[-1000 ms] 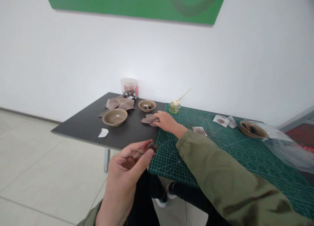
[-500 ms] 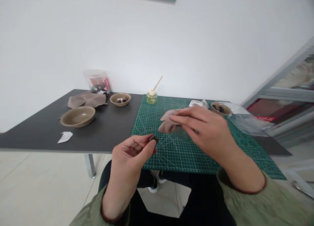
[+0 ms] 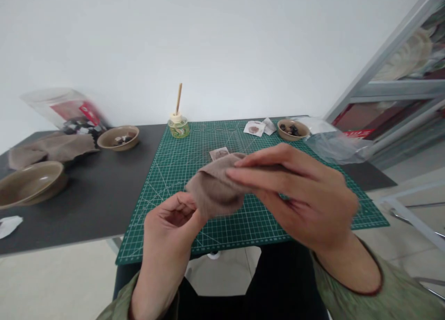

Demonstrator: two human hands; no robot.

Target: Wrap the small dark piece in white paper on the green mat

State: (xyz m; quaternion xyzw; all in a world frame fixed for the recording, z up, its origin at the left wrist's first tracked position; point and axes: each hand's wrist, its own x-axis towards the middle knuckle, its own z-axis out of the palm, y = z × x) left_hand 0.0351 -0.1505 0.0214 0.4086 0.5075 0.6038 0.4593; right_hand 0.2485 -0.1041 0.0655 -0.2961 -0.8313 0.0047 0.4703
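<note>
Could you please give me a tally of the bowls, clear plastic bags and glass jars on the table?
Bowls: 3 (a large bowl, a small bowl of dark and pale pieces, another small bowl of dark pieces)
Clear plastic bags: 2 (a bag with a red label, a bag at the far right of the mat)
Glass jars: 1 (a glass jar with a wooden stick)
Total: 6

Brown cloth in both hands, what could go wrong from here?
The taupe cloth seems only lightly held between the left hand and right hand, so it might slip onto the green cutting mat. The glass jar with a wooden stick stands upright near the mat's far edge, so a wide arm movement could possibly tip it.
</note>
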